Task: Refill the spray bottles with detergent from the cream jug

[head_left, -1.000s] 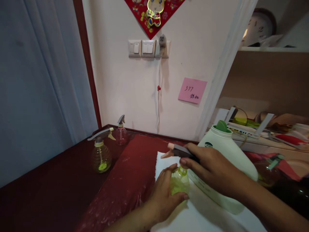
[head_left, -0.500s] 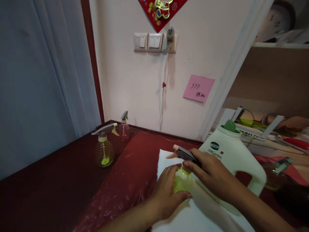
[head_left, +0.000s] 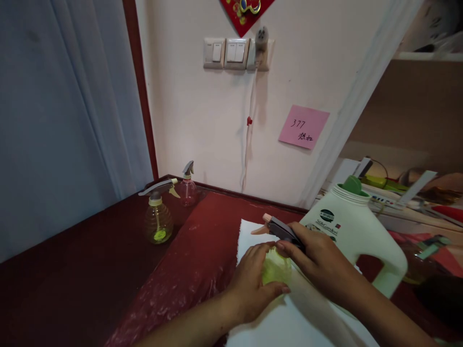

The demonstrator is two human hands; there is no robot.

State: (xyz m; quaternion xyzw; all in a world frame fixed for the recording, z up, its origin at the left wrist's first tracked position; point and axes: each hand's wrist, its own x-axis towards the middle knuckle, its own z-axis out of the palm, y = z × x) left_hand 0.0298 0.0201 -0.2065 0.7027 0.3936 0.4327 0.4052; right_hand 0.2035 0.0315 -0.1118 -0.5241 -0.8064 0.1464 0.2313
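Compared with 1 second ago, the dark spray head sits closer over the yellow-green bottle, and the bottle's neck, clear to see then, is mostly hidden behind a thumb. Everything on the wall rides higher in view, so the camera seems to have tipped down.

If the spray head is turned while it leans like this, it could bind crooked on the neck, and a leak might follow. Squeezing the thin-looking bottle too hard could dent it or let it slip. Right beside it stands the pale green jug; a wide swing of the right elbow might knock it. Whether the threads have met, I cannot tell.

The left hand comes in low from the near side, its fingers curled round the bottle's left flank and its thumb across the front, gripping it on the white sheet. The right hand reaches across from the right, palm down, fingers closed on the spray head, thumb by the neck; the pinkish nozzle points left. Well apart, to the left, 2 other spray bottles stand upright on the dark red tabletop.
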